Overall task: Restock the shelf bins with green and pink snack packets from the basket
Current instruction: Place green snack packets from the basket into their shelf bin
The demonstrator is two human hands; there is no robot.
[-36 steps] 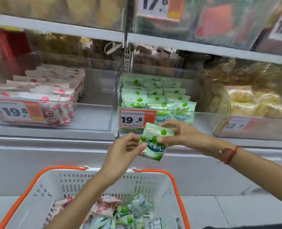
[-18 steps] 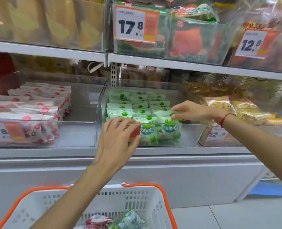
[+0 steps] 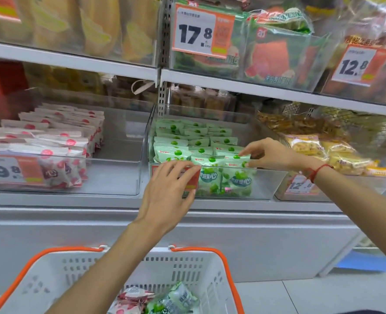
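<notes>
A: Item one, far left: clear bin (image 3: pixel 110 177) sitting on the shelf, holding rows of pink packets (image 3: pixel 51 141) standing on edge, filling its left part.

B: Item two, centre: second clear bin (image 3: pixel 264 184), just beside the first, holding green packets (image 3: pixel 194 143) standing in rows, front row pressing against the front wall.

A: Left hand (image 3: pixel 169 196)?

B: Lying flat against the front wall of the green bin, fingers straight and spread, covering the orange price tag (image 3: pixel 190 179); gripping nothing.

A: Right hand (image 3: pixel 271 155)?

B: Reaching over the rim of the same bin, thumb and fingertips pinching the top edge of the front-right green packet (image 3: pixel 238 160). A red string (image 3: pixel 314 173) is circling that wrist.

A: Item three, right: bin of yellow packets (image 3: pixel 323 150).

B: Item four, bottom: white basket (image 3: pixel 110 273) with orange rim, below the left forearm, holding a few pink and green packets (image 3: pixel 155 300).
</notes>
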